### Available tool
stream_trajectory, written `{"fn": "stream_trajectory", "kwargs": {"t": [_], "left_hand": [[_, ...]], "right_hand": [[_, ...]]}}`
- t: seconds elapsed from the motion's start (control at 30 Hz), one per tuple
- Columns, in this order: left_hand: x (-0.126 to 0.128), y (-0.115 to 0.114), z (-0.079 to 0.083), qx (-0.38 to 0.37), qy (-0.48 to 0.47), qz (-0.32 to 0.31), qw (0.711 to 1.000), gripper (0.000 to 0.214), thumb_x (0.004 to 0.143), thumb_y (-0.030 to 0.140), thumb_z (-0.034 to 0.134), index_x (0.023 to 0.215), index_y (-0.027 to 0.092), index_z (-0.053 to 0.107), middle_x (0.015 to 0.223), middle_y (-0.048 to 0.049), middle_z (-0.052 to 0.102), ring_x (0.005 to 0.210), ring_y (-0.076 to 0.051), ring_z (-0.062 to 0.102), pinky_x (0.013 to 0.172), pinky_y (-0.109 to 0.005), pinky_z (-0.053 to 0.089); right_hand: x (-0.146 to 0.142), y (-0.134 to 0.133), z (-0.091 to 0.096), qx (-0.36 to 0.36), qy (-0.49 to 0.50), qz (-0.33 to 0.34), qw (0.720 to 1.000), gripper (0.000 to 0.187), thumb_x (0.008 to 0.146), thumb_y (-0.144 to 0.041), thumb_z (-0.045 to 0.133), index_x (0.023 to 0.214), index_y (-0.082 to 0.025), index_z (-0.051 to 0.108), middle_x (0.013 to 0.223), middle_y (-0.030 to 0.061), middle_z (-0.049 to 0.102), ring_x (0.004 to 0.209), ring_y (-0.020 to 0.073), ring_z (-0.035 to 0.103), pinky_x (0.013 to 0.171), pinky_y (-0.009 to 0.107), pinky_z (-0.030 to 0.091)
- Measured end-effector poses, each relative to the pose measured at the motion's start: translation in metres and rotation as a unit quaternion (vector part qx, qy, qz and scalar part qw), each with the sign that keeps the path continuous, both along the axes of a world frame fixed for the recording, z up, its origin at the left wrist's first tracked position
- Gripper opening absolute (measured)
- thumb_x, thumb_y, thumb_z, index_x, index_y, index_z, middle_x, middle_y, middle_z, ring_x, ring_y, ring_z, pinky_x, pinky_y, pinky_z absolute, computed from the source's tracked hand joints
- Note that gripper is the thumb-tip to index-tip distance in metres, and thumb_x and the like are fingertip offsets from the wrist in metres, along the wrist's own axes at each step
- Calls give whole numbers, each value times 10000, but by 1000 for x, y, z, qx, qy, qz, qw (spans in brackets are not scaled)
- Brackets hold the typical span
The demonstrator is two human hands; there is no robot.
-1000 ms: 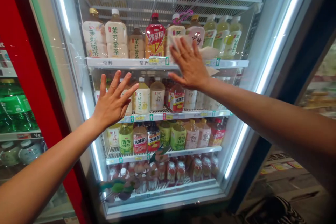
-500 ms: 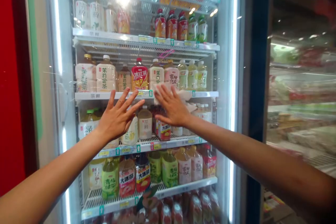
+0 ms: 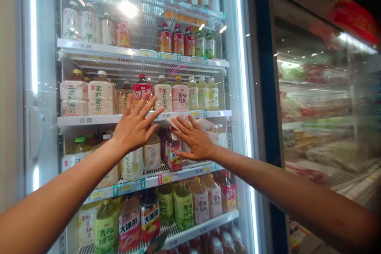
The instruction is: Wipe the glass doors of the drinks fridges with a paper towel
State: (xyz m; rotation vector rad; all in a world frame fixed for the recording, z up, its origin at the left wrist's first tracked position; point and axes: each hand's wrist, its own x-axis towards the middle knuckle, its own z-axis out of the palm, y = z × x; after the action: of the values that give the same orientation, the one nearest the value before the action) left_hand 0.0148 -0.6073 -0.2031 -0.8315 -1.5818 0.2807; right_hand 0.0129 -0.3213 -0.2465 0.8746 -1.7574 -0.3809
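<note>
My right hand point(image 3: 193, 139) lies flat with fingers outstretched, pressing a white cloth point(image 3: 205, 124) to the glass door of a lit drinks cooler. Palm and fingers hide much of the cloth; its edges show beyond the fingertips and behind the hand. Fingers spread and holding nothing, my left hand point(image 3: 135, 125) is at the glass a little to the left. Whether its palm touches the pane, I cannot tell. Behind the hands, a shelf edge point(image 3: 92, 120) and several bottles show through the door, including a red-labelled bottle point(image 3: 143, 87) partly covered by my left fingers.
Bottled drinks fill several shelves, among them a green-labelled bottle point(image 3: 104, 226). A bright light strip point(image 3: 245, 71) runs down the cooler's right side, beside a dark frame point(image 3: 268, 87). Farther right stands an open chilled display point(image 3: 321, 135), blurred.
The view has swung right and slightly up. Against the bottles, my left hand has shifted right and upward over the red label; my right hand and the cloth have slid slightly down and left.
</note>
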Motion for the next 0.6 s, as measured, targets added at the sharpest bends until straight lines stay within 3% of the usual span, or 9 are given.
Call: {"fn": "stream_trajectory", "kwargs": {"t": [0.07, 0.17, 0.23, 0.33, 0.4, 0.47, 0.53, 0.6], "left_hand": [[0, 0, -2, 4, -1, -2, 1000, 638, 989, 485, 457, 1582, 349, 267, 1712, -44, 131, 1584, -275, 20, 1283, -622, -10], [1, -1, -4, 10, -3, -15, 1000, 681, 982, 475, 477, 1596, 379, 197, 1716, -18, 93, 1583, -277, 28, 1287, -627, 15], [2, 0, -4, 12, -2, -25, 1000, 708, 978, 469, 487, 1599, 397, 156, 1716, -1, 72, 1583, -277, 33, 1288, -630, 21], [1, 0, -3, 14, 1, -28, 1000, 706, 975, 466, 498, 1597, 397, 171, 1713, 2, 76, 1583, -275, 23, 1292, -626, 25], [0, -1, -4, 16, 4, -26, 1000, 687, 976, 473, 499, 1593, 381, 211, 1711, -10, 94, 1583, -274, 25, 1293, -623, 31], [-1, -1, -4, 17, 8, -27, 999, 678, 975, 479, 503, 1588, 371, 235, 1710, -19, 111, 1583, -274, 41, 1293, -621, 38], [-2, -2, -4, 20, 8, -35, 999, 691, 970, 474, 518, 1588, 379, 225, 1710, -12, 114, 1583, -273, 55, 1293, -619, 42], [-2, -1, -5, 20, 4, -45, 999, 716, 963, 466, 532, 1592, 393, 198, 1710, -2, 103, 1583, -273, 62, 1293, -621, 43]], "right_hand": [[-6, 18, 16, -101, 25, -25, 994, 856, 986, -694, 296, 1618, -323, -147, 1734, 22, 24, 1594, 308, 68, 1275, 663, 95], [-10, 37, 29, -303, 67, -44, 950, 771, 1020, -630, 195, 1603, -319, -202, 1732, 47, -30, 1590, 348, 29, 1224, 748, 121], [-6, 36, 16, -295, 57, -34, 953, 815, 1004, -660, 226, 1614, -300, -177, 1729, 56, -50, 1589, 361, 25, 1231, 741, 102], [1, 33, -6, -145, -1, -26, 989, 897, 961, -717, 314, 1633, -295, -105, 1732, 30, -19, 1594, 333, 46, 1275, 666, 71], [-1, 40, 1, -122, -11, -41, 992, 865, 970, -696, 310, 1628, -322, -110, 1734, 9, -8, 1594, 316, 62, 1278, 658, 86], [-6, 48, 22, -220, 15, -60, 974, 778, 1011, -630, 235, 1611, -340, -166, 1735, 20, -22, 1592, 323, 63, 1245, 710, 140], [-11, 45, 34, -342, 49, -77, 935, 729, 1031, -587, 151, 1598, -318, -221, 1734, 66, -28, 1589, 348, 50, 1199, 768, 180], [-13, 25, 23, -376, 61, -82, 921, 756, 1025, -610, 137, 1602, -281, -223, 1732, 99, -16, 1590, 354, 36, 1203, 766, 166]]}}
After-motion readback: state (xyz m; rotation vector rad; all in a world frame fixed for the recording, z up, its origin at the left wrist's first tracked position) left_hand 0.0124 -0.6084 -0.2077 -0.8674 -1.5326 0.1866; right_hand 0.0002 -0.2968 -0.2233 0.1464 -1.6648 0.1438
